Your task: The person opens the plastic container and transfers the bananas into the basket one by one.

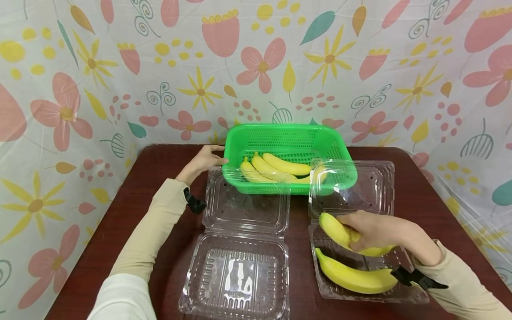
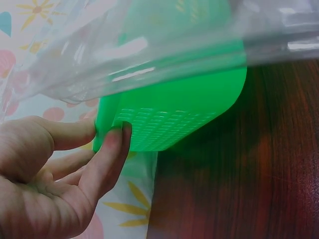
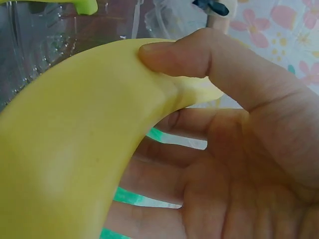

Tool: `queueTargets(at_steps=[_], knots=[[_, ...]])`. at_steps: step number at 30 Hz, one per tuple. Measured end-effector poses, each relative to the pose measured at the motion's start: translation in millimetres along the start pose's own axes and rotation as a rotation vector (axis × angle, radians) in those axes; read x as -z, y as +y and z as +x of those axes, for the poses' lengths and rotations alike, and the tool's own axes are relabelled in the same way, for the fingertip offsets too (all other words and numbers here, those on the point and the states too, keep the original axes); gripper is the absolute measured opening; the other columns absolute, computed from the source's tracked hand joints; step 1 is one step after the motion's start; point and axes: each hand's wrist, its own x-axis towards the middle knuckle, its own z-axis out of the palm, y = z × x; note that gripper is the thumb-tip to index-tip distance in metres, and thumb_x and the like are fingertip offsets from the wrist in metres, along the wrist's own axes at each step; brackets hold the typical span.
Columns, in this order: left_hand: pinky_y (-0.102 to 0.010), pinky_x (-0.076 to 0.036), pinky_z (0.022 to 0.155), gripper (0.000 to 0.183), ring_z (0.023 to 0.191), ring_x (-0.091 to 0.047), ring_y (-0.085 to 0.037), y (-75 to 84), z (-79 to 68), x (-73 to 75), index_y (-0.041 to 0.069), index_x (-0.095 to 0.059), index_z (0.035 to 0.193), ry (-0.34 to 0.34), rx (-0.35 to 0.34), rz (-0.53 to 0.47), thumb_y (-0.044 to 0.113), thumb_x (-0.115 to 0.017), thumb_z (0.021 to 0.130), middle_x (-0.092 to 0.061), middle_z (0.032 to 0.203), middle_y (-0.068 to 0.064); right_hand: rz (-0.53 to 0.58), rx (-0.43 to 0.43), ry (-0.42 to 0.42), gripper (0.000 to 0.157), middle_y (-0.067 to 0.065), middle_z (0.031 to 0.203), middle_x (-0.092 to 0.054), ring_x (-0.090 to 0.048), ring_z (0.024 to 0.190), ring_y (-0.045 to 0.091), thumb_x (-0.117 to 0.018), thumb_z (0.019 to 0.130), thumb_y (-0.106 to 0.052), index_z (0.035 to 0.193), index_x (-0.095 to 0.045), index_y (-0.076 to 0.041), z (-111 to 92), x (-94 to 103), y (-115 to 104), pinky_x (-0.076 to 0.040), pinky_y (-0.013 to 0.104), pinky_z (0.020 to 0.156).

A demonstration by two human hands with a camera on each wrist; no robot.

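My right hand (image 1: 378, 229) grips a yellow banana (image 1: 334, 229) with thumb and fingers, over the right clear clamshell box (image 1: 332, 294). Another banana (image 1: 356, 276) lies in that box, nearer to me. In the right wrist view the thumb presses the top of the held banana (image 3: 75, 124), the fingers behind it. At the back, my left hand (image 1: 203, 159) pinches the left rim of a green plastic basket (image 1: 236, 142). The left wrist view shows thumb and fingers on either side of the basket's edge (image 2: 102, 119). Several bananas (image 1: 286, 164) lie inside the basket.
A second clamshell box (image 1: 240, 284) lies open at the front left, with no fruit in it. Its lid (image 1: 248, 213) and the right box's lid (image 1: 372, 182) lean back and overlap the basket's front in the head view. A flowered curtain (image 1: 260, 66) hangs behind the dark table (image 1: 160, 155).
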Motion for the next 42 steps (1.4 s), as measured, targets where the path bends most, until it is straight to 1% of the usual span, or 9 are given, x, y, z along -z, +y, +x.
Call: queueTargets(at_steps=[5, 13, 25, 30, 33, 40, 42], knots=[[-0.042, -0.052, 0.095, 0.062, 0.116, -0.06, -0.037, -0.4, -0.3, -0.8, 0.004, -0.033, 0.15, -0.002, 0.01, -0.017, 0.011, -0.062, 0.095, -0.06, 0.125, -0.029, 0.011, 0.016, -0.003, 0.028, -0.011, 0.071, -0.044, -0.038, 0.062, -0.001, -0.069, 0.075, -0.004, 0.094, -0.053, -0.017, 1.4, 3.0, 0.2, -0.035, 0.018, 0.054], [-0.043, -0.052, 0.095, 0.061, 0.115, -0.061, -0.037, -2.3, 1.8, -1.0, 0.005, -0.034, 0.15, 0.012, 0.006, -0.024, 0.009, -0.062, 0.095, -0.061, 0.124, -0.028, -0.021, 0.008, 0.002, 0.027, -0.01, 0.072, -0.047, -0.04, 0.061, -0.001, -0.069, 0.074, -0.005, 0.094, -0.054, -0.015, 4.9, 9.7, -2.5, -0.036, 0.018, 0.054], [-0.041, -0.052, 0.095, 0.063, 0.117, -0.06, -0.037, -4.0, 2.0, -0.1, 0.005, -0.033, 0.151, 0.001, 0.008, -0.037, 0.01, -0.061, 0.095, -0.06, 0.125, -0.029, -0.066, 0.018, 0.032, 0.028, -0.011, 0.073, -0.047, -0.041, 0.063, 0.0, -0.07, 0.072, -0.005, 0.088, -0.051, -0.017, 8.8, 19.2, -6.5, -0.037, 0.018, 0.056], [-0.04, -0.053, 0.093, 0.062, 0.115, -0.061, -0.036, -3.0, 1.2, 0.1, 0.006, -0.033, 0.15, 0.008, 0.012, -0.027, 0.01, -0.062, 0.095, -0.061, 0.124, -0.028, -0.065, -0.005, 0.023, 0.027, -0.009, 0.072, -0.046, -0.04, 0.063, 0.002, -0.07, 0.072, -0.004, 0.087, -0.051, -0.017, 10.5, 22.9, -7.7, -0.035, 0.019, 0.056], [-0.038, -0.054, 0.09, 0.062, 0.114, -0.062, -0.036, -2.0, 0.8, 0.3, 0.006, -0.034, 0.15, 0.015, 0.011, -0.022, 0.01, -0.062, 0.095, -0.062, 0.123, -0.028, -0.078, -0.014, 0.032, 0.027, -0.009, 0.073, -0.047, -0.041, 0.064, 0.003, -0.072, 0.073, -0.005, 0.087, -0.051, -0.017, 11.4, 26.6, -8.4, -0.035, 0.02, 0.058], [-0.033, -0.056, 0.086, 0.062, 0.114, -0.062, -0.036, -0.6, -0.1, -0.3, 0.006, -0.034, 0.15, 0.01, 0.008, -0.025, 0.011, -0.062, 0.095, -0.061, 0.124, -0.028, -0.108, 0.01, 0.066, 0.027, -0.008, 0.073, -0.046, -0.04, 0.064, 0.002, -0.071, 0.072, -0.006, 0.086, -0.051, -0.017, 12.7, 32.8, -11.0, -0.035, 0.02, 0.057], [-0.034, -0.056, 0.087, 0.062, 0.114, -0.062, -0.036, -0.7, -0.2, 0.0, 0.006, -0.034, 0.15, 0.012, 0.009, -0.029, 0.011, -0.062, 0.095, -0.061, 0.124, -0.028, -0.119, 0.006, 0.073, 0.027, -0.008, 0.073, -0.046, -0.04, 0.064, 0.003, -0.071, 0.072, -0.007, 0.086, -0.051, -0.018, 13.5, 34.5, -11.8, -0.035, 0.021, 0.058]])
